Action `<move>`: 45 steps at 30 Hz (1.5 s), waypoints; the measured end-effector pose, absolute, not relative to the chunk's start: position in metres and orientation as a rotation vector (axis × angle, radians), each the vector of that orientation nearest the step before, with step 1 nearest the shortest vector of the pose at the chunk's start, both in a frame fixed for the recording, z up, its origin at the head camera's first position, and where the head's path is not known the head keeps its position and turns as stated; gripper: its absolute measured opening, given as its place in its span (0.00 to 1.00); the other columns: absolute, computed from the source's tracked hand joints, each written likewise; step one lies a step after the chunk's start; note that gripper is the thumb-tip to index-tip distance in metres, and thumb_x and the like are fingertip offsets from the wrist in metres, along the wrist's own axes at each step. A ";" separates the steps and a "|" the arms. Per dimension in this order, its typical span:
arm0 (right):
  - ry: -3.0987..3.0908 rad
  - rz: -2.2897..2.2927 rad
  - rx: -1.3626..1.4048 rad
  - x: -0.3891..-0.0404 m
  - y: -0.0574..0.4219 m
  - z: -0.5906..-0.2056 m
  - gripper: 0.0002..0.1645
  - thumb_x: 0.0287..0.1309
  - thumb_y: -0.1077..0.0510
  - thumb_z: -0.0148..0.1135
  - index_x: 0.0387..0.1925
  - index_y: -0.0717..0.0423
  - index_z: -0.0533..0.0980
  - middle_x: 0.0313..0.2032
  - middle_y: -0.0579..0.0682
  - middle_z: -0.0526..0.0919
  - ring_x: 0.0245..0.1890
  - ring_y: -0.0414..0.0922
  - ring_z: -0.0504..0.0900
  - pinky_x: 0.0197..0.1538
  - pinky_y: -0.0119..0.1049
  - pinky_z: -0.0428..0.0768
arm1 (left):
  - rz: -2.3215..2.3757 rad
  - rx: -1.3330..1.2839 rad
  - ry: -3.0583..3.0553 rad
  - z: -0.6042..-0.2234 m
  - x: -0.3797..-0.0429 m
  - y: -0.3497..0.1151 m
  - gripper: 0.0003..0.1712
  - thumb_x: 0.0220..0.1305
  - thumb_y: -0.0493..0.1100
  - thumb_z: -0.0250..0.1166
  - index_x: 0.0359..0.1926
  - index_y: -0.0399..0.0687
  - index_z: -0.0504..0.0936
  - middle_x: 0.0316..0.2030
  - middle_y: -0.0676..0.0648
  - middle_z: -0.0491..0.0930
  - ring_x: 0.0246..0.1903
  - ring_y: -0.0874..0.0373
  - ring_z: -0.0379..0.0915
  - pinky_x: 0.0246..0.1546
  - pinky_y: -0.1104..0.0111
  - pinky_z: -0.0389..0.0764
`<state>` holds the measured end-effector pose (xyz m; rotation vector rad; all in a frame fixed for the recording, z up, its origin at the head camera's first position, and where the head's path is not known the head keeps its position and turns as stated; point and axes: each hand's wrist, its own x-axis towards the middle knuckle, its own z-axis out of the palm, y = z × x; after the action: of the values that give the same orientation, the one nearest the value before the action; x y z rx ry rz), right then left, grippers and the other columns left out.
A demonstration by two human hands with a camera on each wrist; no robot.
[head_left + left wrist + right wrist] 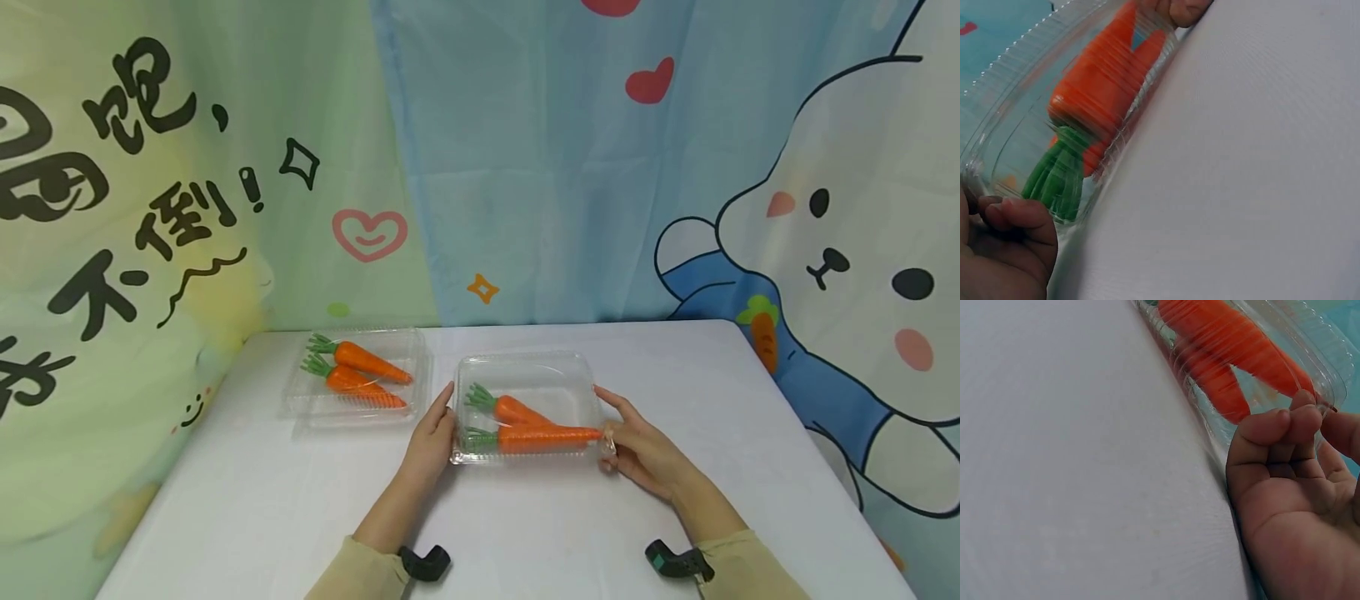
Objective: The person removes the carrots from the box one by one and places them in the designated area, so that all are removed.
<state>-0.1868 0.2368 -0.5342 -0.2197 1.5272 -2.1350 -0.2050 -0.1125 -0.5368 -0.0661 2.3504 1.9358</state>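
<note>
A clear plastic clamshell box (551,379) is held between both hands over the white table. Inside lie two orange carrots with green tops, one carrot (521,410) behind the other carrot (547,437). At the box's left side, my left hand (431,440) grips the edge; the left wrist view has its curled fingers (1025,215) beside the green carrot tops. On the opposite side, my right hand (647,457) pinches the right edge near the carrot tips. Its bent fingers (1266,428) show in the right wrist view. Whether the lid is fully closed, I cannot tell.
To the back left stands another clear plastic box (303,404) holding two carrots (367,358). Both boxes are on or above the white table (262,500). A printed curtain (525,167) hangs right behind the table's far edge.
</note>
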 end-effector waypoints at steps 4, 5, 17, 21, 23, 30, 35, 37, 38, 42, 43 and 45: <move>1.446 -2.205 -0.301 -0.188 0.236 -0.535 0.40 0.72 0.68 0.43 0.76 0.45 0.40 0.42 0.46 0.76 0.36 0.40 0.74 0.38 0.30 0.75 | 1.941 -0.048 2.327 -0.536 -0.205 -0.112 0.30 0.74 0.42 0.46 0.74 0.67 0.62 0.29 0.50 0.66 0.28 0.60 0.64 0.34 0.70 0.71; 1.416 -2.225 -0.319 -0.188 0.236 -0.536 0.39 0.71 0.69 0.42 0.75 0.47 0.41 0.43 0.47 0.77 0.36 0.40 0.74 0.38 0.29 0.76 | 1.935 -0.047 2.329 -0.537 -0.205 -0.112 0.30 0.74 0.42 0.46 0.74 0.67 0.61 0.29 0.51 0.66 0.29 0.60 0.64 0.35 0.71 0.71; 1.461 -2.252 -0.310 -0.188 0.230 -0.543 0.32 0.69 0.71 0.47 0.65 0.48 0.47 0.34 0.40 0.74 0.25 0.33 0.69 0.27 0.23 0.68 | 1.892 -0.049 2.407 -0.535 -0.201 -0.106 0.30 0.74 0.44 0.45 0.74 0.69 0.60 0.54 0.41 0.74 0.60 0.49 0.64 0.63 0.53 0.65; 1.487 -2.246 -0.312 -0.189 0.231 -0.543 0.32 0.69 0.71 0.47 0.65 0.44 0.49 0.34 0.41 0.75 0.25 0.33 0.70 0.27 0.23 0.70 | 1.917 -0.070 2.381 -0.535 -0.203 -0.107 0.30 0.74 0.45 0.46 0.74 0.68 0.61 0.39 0.45 0.73 0.46 0.54 0.69 0.51 0.62 0.71; 1.538 -2.233 -0.311 -0.190 0.231 -0.542 0.32 0.69 0.70 0.48 0.64 0.43 0.51 0.34 0.41 0.76 0.25 0.34 0.71 0.27 0.23 0.71 | 1.955 -0.074 2.334 -0.536 -0.204 -0.109 0.29 0.74 0.46 0.46 0.74 0.68 0.61 0.31 0.47 0.69 0.36 0.56 0.67 0.42 0.66 0.71; 1.873 -2.119 -0.325 -0.193 0.233 -0.539 0.34 0.67 0.66 0.54 0.67 0.52 0.51 0.33 0.42 0.77 0.28 0.35 0.74 0.31 0.28 0.74 | 2.044 -0.066 2.234 -0.538 -0.206 -0.112 0.28 0.74 0.47 0.48 0.73 0.67 0.62 0.24 0.53 0.62 0.29 0.60 0.62 0.37 0.68 0.70; 2.186 -1.987 -0.296 -0.196 0.238 -0.532 0.32 0.66 0.63 0.58 0.67 0.59 0.56 0.35 0.48 0.72 0.29 0.37 0.72 0.31 0.30 0.76 | 2.058 -0.016 2.237 -0.538 -0.205 -0.112 0.27 0.77 0.57 0.45 0.73 0.65 0.64 0.45 0.49 0.77 0.48 0.57 0.71 0.56 0.59 0.72; 2.307 -1.920 -0.261 -0.198 0.239 -0.528 0.31 0.66 0.61 0.60 0.66 0.59 0.60 0.36 0.50 0.70 0.30 0.38 0.71 0.31 0.29 0.75 | 2.087 0.018 2.197 -0.538 -0.205 -0.112 0.29 0.77 0.61 0.41 0.73 0.62 0.64 0.49 0.48 0.75 0.44 0.57 0.71 0.49 0.61 0.75; 2.358 -1.887 -0.243 -0.199 0.240 -0.526 0.30 0.66 0.59 0.61 0.65 0.59 0.62 0.38 0.51 0.69 0.31 0.39 0.71 0.31 0.29 0.75 | 2.098 0.028 2.178 -0.538 -0.206 -0.112 0.30 0.77 0.62 0.40 0.73 0.59 0.64 0.49 0.48 0.75 0.42 0.59 0.72 0.46 0.64 0.76; 2.484 -1.794 -0.223 -0.203 0.241 -0.519 0.27 0.65 0.57 0.62 0.62 0.59 0.67 0.43 0.53 0.69 0.34 0.41 0.71 0.33 0.28 0.74 | 2.125 -0.018 2.118 -0.539 -0.207 -0.112 0.26 0.78 0.52 0.45 0.73 0.58 0.64 0.36 0.51 0.70 0.26 0.63 0.64 0.27 0.74 0.70; 2.499 -1.774 -0.213 -0.204 0.241 -0.518 0.27 0.65 0.56 0.62 0.62 0.58 0.68 0.43 0.54 0.71 0.34 0.41 0.72 0.33 0.28 0.74 | 2.113 -0.028 2.135 -0.540 -0.207 -0.112 0.26 0.77 0.47 0.48 0.73 0.58 0.64 0.35 0.52 0.71 0.26 0.64 0.65 0.28 0.75 0.71; 2.521 -1.736 -0.202 -0.206 0.241 -0.513 0.26 0.65 0.55 0.62 0.61 0.57 0.68 0.45 0.56 0.73 0.35 0.42 0.73 0.36 0.29 0.75 | 2.088 -0.043 2.175 -0.540 -0.207 -0.112 0.30 0.72 0.40 0.52 0.73 0.60 0.64 0.33 0.53 0.71 0.26 0.64 0.67 0.29 0.75 0.72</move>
<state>-0.2061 0.2414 -0.5130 -0.2018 2.5206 -1.7355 -0.2072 -0.1122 -0.5402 -0.0430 2.1748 2.0883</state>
